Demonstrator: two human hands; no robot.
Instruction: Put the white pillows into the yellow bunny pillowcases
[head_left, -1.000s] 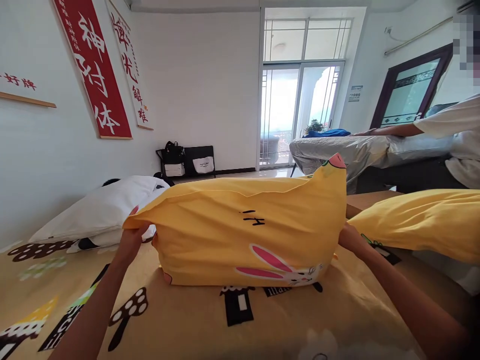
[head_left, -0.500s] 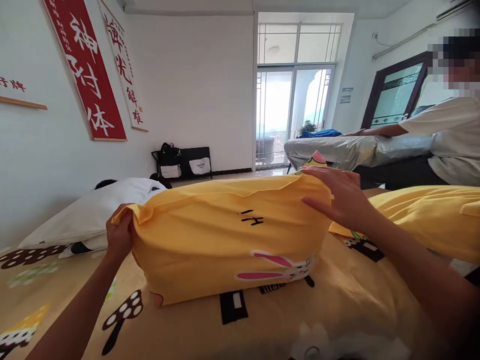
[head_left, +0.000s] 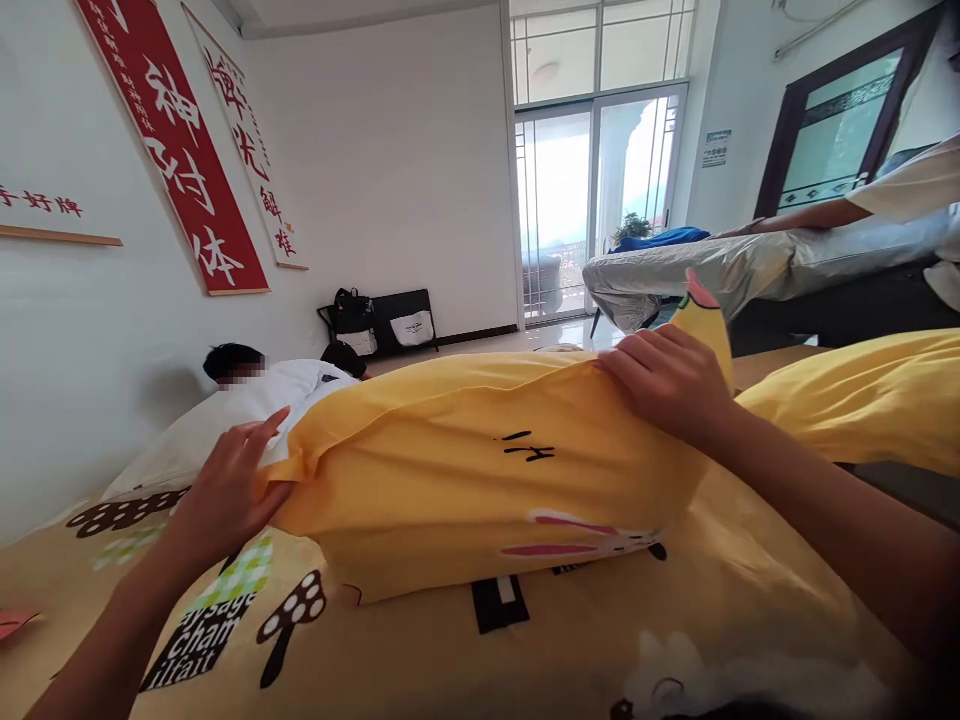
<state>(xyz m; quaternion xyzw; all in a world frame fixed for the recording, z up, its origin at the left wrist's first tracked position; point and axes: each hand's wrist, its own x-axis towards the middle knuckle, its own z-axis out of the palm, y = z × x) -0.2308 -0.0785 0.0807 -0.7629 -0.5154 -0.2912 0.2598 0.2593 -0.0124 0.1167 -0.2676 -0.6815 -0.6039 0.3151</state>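
One oblong pillow (head_left: 465, 480), creased yellow cloth | left grip (head_left: 225, 482) clamped on corner (head_left: 301, 478) | right grip (head_left: 673, 385) clamped on edge (head_left: 487, 389)

Main lt. src.: glazed doors (head_left: 555, 200), overexp. Rm. int. moderately dim. Glare on floor (head_left: 568, 334). Wide-angle distort. at edges; btm. R corner dark.

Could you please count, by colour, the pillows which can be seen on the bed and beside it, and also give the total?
Yellow: 2 (the rabbit-print pillow in front, the plain-looking pillow at the right edge)
White: 1 (the white pillow at the left, partly hidden)
Total: 3
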